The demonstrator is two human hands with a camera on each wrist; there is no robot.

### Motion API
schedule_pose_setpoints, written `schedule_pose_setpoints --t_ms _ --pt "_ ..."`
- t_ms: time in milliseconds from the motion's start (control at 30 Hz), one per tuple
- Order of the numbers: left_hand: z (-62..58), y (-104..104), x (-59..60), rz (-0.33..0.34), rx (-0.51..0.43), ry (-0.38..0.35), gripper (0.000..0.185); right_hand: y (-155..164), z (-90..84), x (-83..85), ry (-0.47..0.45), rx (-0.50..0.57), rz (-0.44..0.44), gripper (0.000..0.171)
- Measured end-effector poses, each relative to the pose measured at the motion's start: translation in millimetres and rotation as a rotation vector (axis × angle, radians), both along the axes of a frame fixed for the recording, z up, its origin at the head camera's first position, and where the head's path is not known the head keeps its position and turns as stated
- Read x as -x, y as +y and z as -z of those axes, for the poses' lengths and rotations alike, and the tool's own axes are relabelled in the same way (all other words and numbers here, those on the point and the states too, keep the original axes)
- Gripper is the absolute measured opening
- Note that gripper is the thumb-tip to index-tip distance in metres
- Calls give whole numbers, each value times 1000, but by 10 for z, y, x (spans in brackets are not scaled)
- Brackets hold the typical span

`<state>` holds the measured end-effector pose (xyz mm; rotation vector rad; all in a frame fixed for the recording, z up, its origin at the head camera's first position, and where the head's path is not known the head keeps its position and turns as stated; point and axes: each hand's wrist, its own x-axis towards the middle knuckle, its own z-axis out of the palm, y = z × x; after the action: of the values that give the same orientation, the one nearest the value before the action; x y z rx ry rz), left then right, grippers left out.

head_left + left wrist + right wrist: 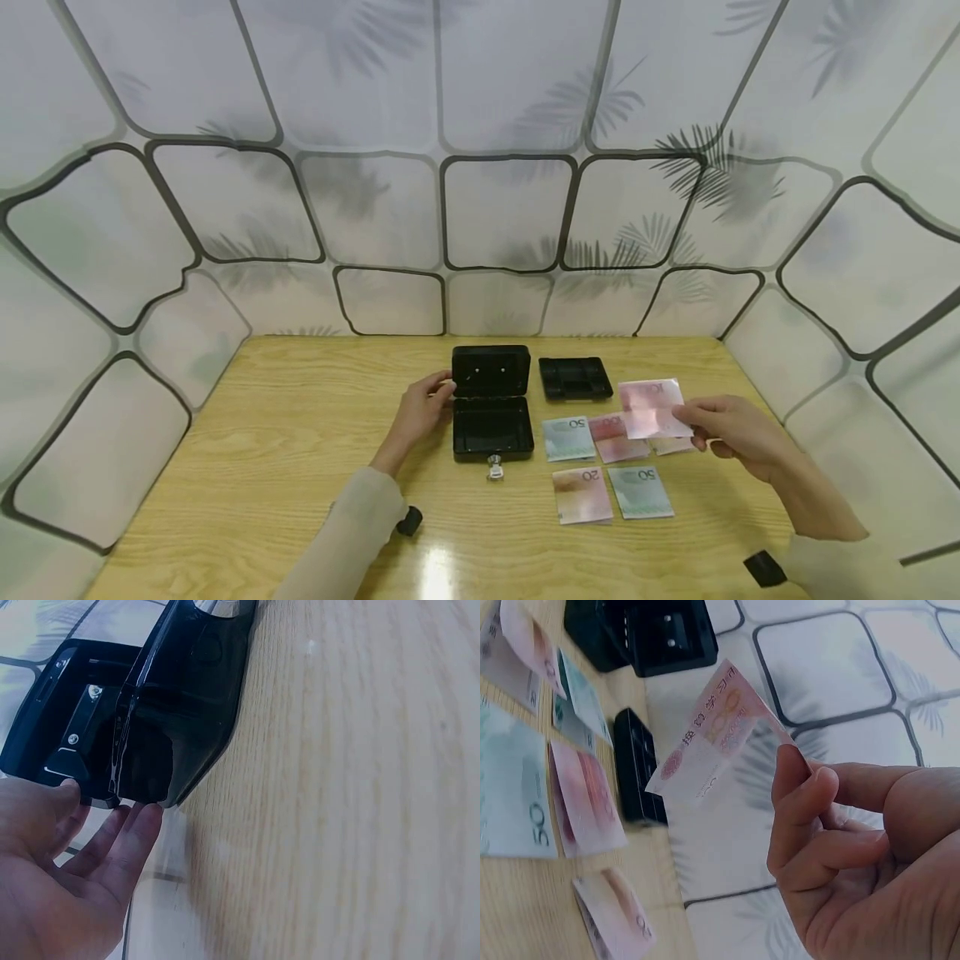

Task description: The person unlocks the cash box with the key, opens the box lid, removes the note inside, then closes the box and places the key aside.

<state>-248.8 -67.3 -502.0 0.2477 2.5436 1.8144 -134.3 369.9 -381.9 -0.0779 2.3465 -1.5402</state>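
A black cash box (492, 429) stands with its lid (491, 372) raised and a small lock or key piece (495, 468) at its front. My left hand (425, 406) touches the box's left side near the hinge, thumb by the lid, fingers fairly straight along the side in the left wrist view. With thumb and fingers my right hand (731, 429) pinches a pink banknote (651, 408), raised above the other notes. In the right wrist view this banknote (705, 735) tilts upward from the fingertips. It partly covers another note (672, 446) on the table.
A black tray (575, 378) lies right of the box. Folded notes are spread in front of it: a green 50 (568, 439), a pink note (618, 439), a 20 (582, 496) and another green 50 (641, 492). A patterned wall (502, 208) borders the wooden table (300, 417).
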Motion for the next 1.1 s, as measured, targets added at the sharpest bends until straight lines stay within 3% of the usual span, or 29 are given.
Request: schedule_pose_setpoints --t_ms 633,833,1100 --pt "5 1 11 3 -12 -19 34 807 95 -242 -121 -63 -56 34" --pt "3 6 8 2 -24 -27 34 937 236 -245 -143 -79 -83 31" --pt "3 4 -1 2 -40 -33 35 985 558 -261 -181 -58 -99 33"
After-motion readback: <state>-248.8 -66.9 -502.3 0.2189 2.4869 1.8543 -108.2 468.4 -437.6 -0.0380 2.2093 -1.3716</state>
